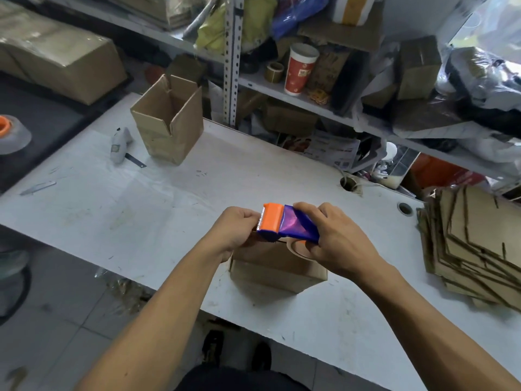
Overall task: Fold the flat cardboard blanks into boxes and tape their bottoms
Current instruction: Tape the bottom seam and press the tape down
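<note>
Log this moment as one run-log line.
stage: taping | right hand: holds tape dispenser | left hand: pinches at cutter end | box: underneath | flat blanks: stacked right

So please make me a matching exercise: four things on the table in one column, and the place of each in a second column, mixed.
Things:
1. tape dispenser
2. open box
3. stack of flat blanks
4. box cutter

Places:
A. right edge of the table
B. far left, standing upright
C. held by the left hand and right hand, over a box
D. lying left of the open box

Pairs: 1-C, 2-B, 3-A, 4-D
</note>
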